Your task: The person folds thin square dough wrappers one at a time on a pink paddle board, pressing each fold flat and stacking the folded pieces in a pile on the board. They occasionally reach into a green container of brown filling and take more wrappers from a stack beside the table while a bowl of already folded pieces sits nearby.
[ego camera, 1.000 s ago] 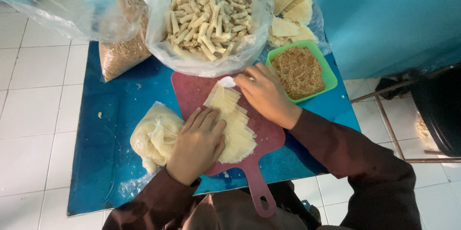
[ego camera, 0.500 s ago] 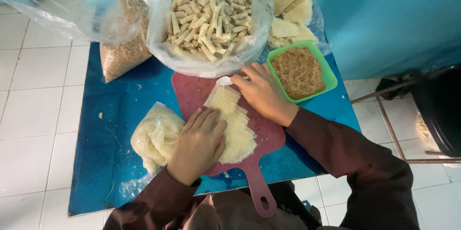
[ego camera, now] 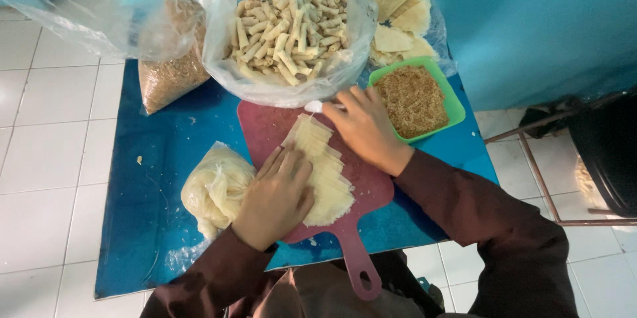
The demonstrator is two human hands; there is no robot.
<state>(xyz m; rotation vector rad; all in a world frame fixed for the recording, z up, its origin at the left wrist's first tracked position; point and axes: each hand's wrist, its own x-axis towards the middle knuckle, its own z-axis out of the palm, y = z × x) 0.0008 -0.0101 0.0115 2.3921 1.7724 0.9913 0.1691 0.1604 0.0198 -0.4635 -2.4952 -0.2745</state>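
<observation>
A fanned stack of thin pale-yellow pastry wrappers (ego camera: 325, 170) lies on a dull-red plastic cutting board (ego camera: 279, 125) at the middle of the blue table (ego camera: 166, 152); the stack's long axis runs on a diagonal, from the near right of the board up toward its far edge. The left hand (ego camera: 275, 197) lies flat on the near end of the stack, fingers spread and together with the palm pressing down — not closed around anything. The right hand (ego camera: 363, 125) sits at the far end, its fingertips pinched on a small white piece (ego camera: 313, 106) just at the topmost wrapper's corner, so it is the nearer hand to that end.

Just left of the left hand is a clear bag of crumpled pale dough sheets (ego camera: 215, 185). Beyond the board stands a large clear bag of rolled pastry sticks (ego camera: 285, 19), a bag of brown crumbs (ego camera: 169, 66), a bag of folded wrappers (ego camera: 398, 16) and — beside the right wrist — a green square tub of brown filling (ego camera: 415, 100).
</observation>
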